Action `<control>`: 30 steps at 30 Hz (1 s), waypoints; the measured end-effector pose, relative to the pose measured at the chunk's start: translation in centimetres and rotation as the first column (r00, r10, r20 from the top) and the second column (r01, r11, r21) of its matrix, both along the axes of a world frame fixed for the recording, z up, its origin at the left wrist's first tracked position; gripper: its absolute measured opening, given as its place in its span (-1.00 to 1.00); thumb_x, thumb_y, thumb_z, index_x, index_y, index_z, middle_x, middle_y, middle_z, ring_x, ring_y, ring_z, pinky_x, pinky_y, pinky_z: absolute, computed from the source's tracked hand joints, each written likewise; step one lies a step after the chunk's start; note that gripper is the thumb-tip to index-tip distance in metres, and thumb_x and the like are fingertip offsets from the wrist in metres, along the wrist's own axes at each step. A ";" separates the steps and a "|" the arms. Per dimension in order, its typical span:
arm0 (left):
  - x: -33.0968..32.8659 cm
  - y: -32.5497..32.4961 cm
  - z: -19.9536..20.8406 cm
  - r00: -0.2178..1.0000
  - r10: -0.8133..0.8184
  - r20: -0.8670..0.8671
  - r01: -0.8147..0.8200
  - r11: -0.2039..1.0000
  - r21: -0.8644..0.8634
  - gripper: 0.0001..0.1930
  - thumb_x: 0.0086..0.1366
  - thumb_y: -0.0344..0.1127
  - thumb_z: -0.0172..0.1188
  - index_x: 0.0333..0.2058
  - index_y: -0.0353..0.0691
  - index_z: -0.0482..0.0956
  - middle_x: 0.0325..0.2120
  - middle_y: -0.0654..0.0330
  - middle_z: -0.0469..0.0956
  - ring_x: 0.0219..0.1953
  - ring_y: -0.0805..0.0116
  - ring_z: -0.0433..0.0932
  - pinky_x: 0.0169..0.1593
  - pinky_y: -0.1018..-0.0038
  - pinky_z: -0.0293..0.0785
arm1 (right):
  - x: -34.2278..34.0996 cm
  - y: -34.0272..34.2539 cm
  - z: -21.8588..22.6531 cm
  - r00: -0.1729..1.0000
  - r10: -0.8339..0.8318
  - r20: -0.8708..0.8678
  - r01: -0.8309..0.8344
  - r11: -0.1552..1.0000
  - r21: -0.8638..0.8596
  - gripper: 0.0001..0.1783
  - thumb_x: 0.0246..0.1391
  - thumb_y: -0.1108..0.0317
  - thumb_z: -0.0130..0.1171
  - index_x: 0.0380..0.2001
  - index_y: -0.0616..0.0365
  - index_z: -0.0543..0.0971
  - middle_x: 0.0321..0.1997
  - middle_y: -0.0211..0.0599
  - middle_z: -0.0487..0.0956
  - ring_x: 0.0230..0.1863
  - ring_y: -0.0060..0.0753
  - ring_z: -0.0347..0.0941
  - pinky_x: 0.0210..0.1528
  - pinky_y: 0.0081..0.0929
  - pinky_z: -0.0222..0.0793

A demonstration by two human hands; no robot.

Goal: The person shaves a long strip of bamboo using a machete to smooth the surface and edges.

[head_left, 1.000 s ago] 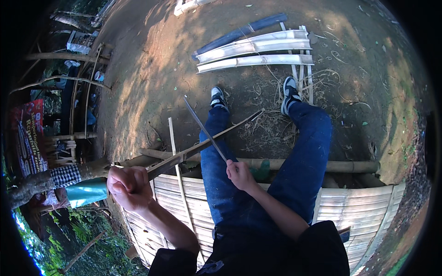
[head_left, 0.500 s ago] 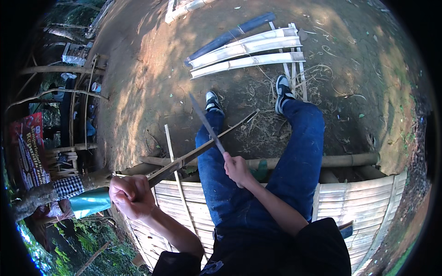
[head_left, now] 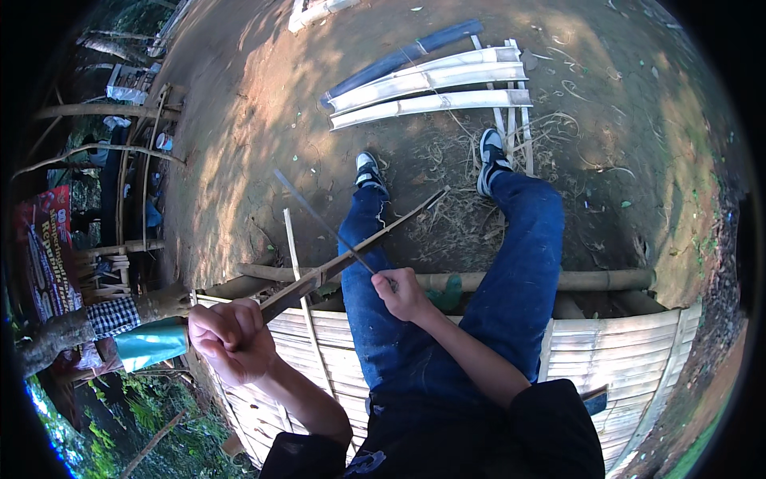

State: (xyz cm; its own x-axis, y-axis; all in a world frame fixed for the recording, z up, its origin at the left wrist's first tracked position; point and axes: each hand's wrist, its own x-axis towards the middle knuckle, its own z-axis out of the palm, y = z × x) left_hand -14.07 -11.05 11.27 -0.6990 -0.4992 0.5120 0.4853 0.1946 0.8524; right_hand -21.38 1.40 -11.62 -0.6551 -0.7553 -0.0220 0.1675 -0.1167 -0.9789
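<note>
My left hand [head_left: 231, 342] is closed round the near end of a long, dark bamboo strip [head_left: 321, 276]. From there the strip slants away to the right, over my left thigh, its tip above the ground between my feet. In my closed right hand [head_left: 401, 295] is a knife, whose thin blade [head_left: 313, 209] points far left. The blade crosses the strip ahead of my left knee, seen almost edge-on. A thin curled shaving [head_left: 383, 211] shows beside the strip. The knife's handle is mostly hidden in my fingers.
I sit on a bamboo-slat bench [head_left: 606, 343]. Several split bamboo pieces [head_left: 431, 109] and a dark length [head_left: 411, 60] lie ahead on thin sticks. Shavings litter the soil near my right shoe [head_left: 491, 152]. A pale stick [head_left: 294, 247] stands beside the strip. A tree branch [head_left: 56, 343] is at left.
The knife has swung so its tip points farther left, and its blade has turned edge-on. My right hand has shifted slightly left. My left hand and the strip have hardly moved.
</note>
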 end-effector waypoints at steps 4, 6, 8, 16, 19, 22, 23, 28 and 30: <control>0.8 -2.0 -0.4 0.996 0.046 -0.080 -0.039 0.995 0.095 -0.62 0.37 -0.08 0.02 -0.55 -0.12 0.16 -0.76 0.42 0.04 -0.77 0.64 -0.13 -0.64 0.60 -0.16 | -1.0 -0.2 -3.9 0.816 -0.097 0.569 -0.187 0.888 0.420 -0.31 0.23 -0.10 -0.09 -0.70 0.36 0.44 -0.73 0.00 0.45 -0.64 -0.12 0.47 -0.51 -0.29 0.29; 1.2 -2.0 -0.6 0.996 0.007 -0.085 -0.002 0.998 0.059 -0.62 0.35 -0.06 0.05 -0.53 -0.12 0.16 -0.77 0.42 0.04 -0.77 0.64 -0.12 -0.64 0.60 -0.15 | -0.6 0.3 -3.9 0.984 -0.046 0.170 -0.046 0.866 0.499 -0.32 0.23 -0.10 -0.09 -0.65 0.36 0.48 -0.71 0.01 0.45 -0.59 -0.07 0.49 -0.48 -0.25 0.30; 1.4 -1.7 -0.7 0.993 -0.008 -0.114 0.014 0.999 0.052 -0.61 0.31 -0.06 0.11 -0.51 -0.14 0.17 -0.77 0.43 0.05 -0.78 0.65 -0.10 -0.65 0.61 -0.15 | -1.0 1.1 -0.8 0.997 0.013 0.073 -0.045 0.885 0.463 -0.36 0.22 -0.08 -0.06 -0.60 0.36 0.51 -0.71 0.02 0.46 -0.57 -0.04 0.50 -0.46 -0.23 0.31; -1.2 0.8 -1.0 0.969 0.152 -0.194 -0.148 0.988 0.036 -0.65 0.27 -0.15 0.14 -0.51 -0.18 0.19 -0.71 0.40 0.08 -0.75 0.63 -0.03 -0.61 0.62 -0.09 | 1.0 -0.6 -1.7 0.992 0.011 0.124 -0.013 1.000 0.017 -0.35 0.21 -0.10 -0.06 -0.65 0.32 0.51 -0.77 -0.16 0.44 -0.71 -0.28 0.42 -0.59 -0.42 0.27; -1.4 -0.7 -0.8 0.962 0.217 -0.166 -0.211 0.976 0.054 -0.66 0.38 -0.15 -0.04 -0.56 -0.12 0.16 -0.72 0.42 0.01 -0.74 0.63 -0.13 -0.59 0.60 -0.15 | -1.0 -0.7 -5.4 0.836 -0.049 0.547 -0.148 0.939 0.310 -0.23 0.22 -0.25 -0.18 -0.82 0.20 0.34 -0.82 -0.38 0.35 -0.77 -0.48 0.36 -0.68 -0.50 0.24; -0.5 -0.5 -0.7 0.942 0.288 -0.171 -0.267 0.954 0.136 -0.65 0.38 -0.16 -0.04 -0.57 -0.11 0.15 -0.72 0.41 0.01 -0.74 0.63 -0.13 -0.59 0.60 -0.15 | -0.7 -0.5 -6.1 0.933 -0.113 0.342 -0.057 0.892 0.449 -0.31 0.25 -0.21 -0.20 -0.78 0.08 0.26 -0.82 -0.48 0.22 -0.86 -0.66 0.14 -0.83 -0.62 0.02; -0.8 0.3 -0.6 0.935 0.329 -0.137 -0.314 0.942 0.118 -0.65 0.38 -0.18 -0.04 -0.57 -0.11 0.15 -0.73 0.41 0.02 -0.74 0.63 -0.13 -0.60 0.60 -0.15 | -0.1 -0.3 -5.3 0.881 -0.118 0.459 -0.077 0.919 0.386 -0.32 0.26 -0.20 -0.19 -0.77 0.09 0.26 -0.81 -0.49 0.24 -0.85 -0.65 0.15 -0.83 -0.62 0.01; -2.9 3.3 -0.7 0.947 0.266 -0.182 -0.255 0.963 0.083 -0.68 0.30 -0.24 0.10 -0.54 -0.20 0.19 -0.74 0.37 0.10 -0.76 0.65 -0.06 -0.63 0.60 -0.13 | 0.0 0.7 -0.5 1.000 0.031 -0.004 -0.031 0.999 0.035 -0.37 0.26 -0.05 -0.13 -0.71 0.24 0.41 -0.80 -0.35 0.34 -0.76 -0.47 0.28 -0.62 -0.39 0.19; -3.0 3.7 -0.7 0.959 0.236 -0.158 -0.232 0.972 0.046 -0.67 0.26 -0.23 0.16 -0.53 -0.21 0.21 -0.73 0.37 0.12 -0.75 0.64 -0.04 -0.63 0.59 -0.11 | 0.2 0.2 -1.2 1.000 -0.007 0.007 0.007 0.998 -0.064 -0.37 0.27 -0.04 -0.14 -0.72 0.23 0.38 -0.81 -0.38 0.31 -0.77 -0.49 0.24 -0.64 -0.42 0.16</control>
